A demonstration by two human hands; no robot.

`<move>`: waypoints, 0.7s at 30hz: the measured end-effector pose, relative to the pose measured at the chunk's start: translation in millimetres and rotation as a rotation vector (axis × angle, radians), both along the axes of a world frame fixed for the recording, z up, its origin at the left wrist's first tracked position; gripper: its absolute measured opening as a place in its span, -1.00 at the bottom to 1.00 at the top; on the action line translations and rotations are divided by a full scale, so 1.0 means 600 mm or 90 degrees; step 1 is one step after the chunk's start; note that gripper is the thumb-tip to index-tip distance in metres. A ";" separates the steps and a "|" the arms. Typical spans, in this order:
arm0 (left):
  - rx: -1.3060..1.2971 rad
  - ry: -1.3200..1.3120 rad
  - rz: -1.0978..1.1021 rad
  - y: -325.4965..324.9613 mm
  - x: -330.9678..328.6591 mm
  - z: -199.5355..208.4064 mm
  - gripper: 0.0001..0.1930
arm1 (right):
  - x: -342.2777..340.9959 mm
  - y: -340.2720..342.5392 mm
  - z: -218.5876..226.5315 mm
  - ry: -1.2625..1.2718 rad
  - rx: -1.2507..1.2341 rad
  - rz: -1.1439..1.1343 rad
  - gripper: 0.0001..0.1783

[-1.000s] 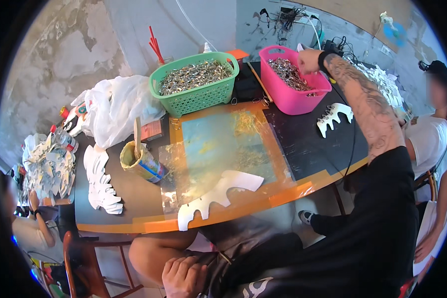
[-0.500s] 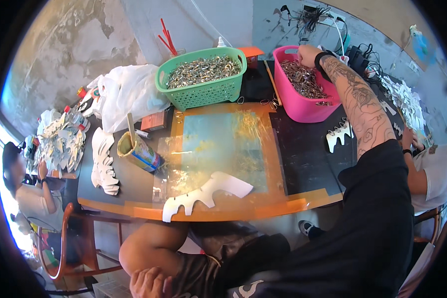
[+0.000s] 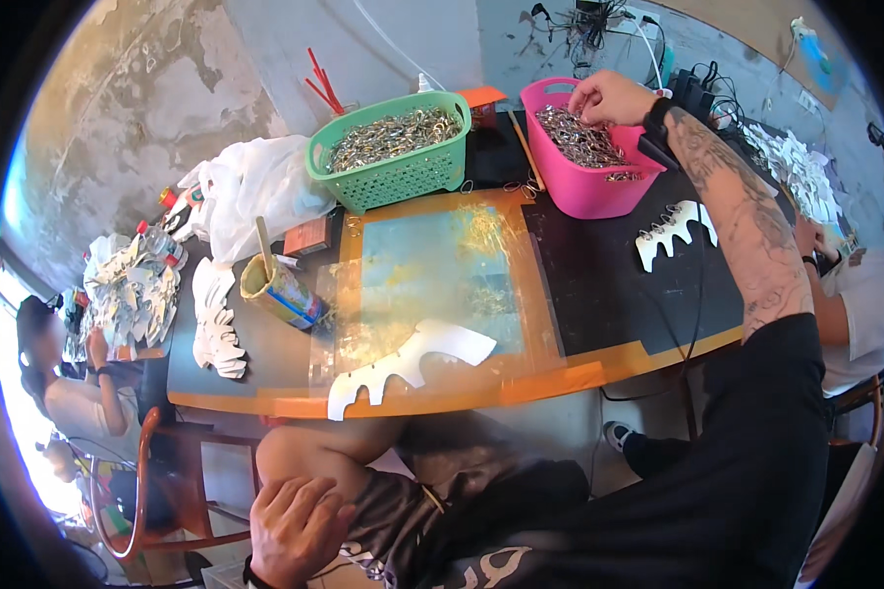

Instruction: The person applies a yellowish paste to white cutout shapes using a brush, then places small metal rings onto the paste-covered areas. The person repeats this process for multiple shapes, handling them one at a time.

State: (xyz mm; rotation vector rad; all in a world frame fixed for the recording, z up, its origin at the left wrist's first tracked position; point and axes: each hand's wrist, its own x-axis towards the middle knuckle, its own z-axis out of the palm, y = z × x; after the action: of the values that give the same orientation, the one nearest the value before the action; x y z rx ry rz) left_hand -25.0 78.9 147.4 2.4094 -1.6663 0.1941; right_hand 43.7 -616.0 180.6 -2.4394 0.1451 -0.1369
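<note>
My right hand (image 3: 611, 99) is over the pink basket (image 3: 591, 196), its fingers bent down and drawn together at the heap of small metal clasps (image 3: 578, 139). Whatever lies between those fingertips is hidden. Low in the view, my left hand (image 3: 300, 520) hangs by my bare knee, fingers loosely extended and holding nothing. A white scalloped cutout strip (image 3: 413, 361) lies on the table's taped front part, below the blue-and-yellow stained sheet (image 3: 437, 270). To the right, a similar white piece (image 3: 674, 234) carries several metal rings along its upper edge.
A green basket (image 3: 393, 175) of metal rings and clasps stands left of the pink one. Nearby are a glue-smeared can (image 3: 283, 294) with a stick, stacked white cutouts (image 3: 216, 319), and a plastic bag (image 3: 260, 191). Co-workers sit at left (image 3: 88, 393) and right (image 3: 850, 314).
My right hand has risen a little from deeper in the pink basket, and its fingers now show. My left hand has come up farther into view. The whole scene has shifted slightly.
</note>
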 end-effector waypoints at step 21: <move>-0.133 0.093 -0.166 -0.187 0.016 -0.166 -0.79 | 0.068 0.511 -0.076 0.076 -0.068 0.449 -0.88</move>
State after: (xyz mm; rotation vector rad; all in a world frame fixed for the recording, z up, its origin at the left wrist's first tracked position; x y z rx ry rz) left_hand -15.3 -33.6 47.6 1.9854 -1.7751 0.1381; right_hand 84.6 -309.6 134.8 -2.4525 -0.6797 0.3220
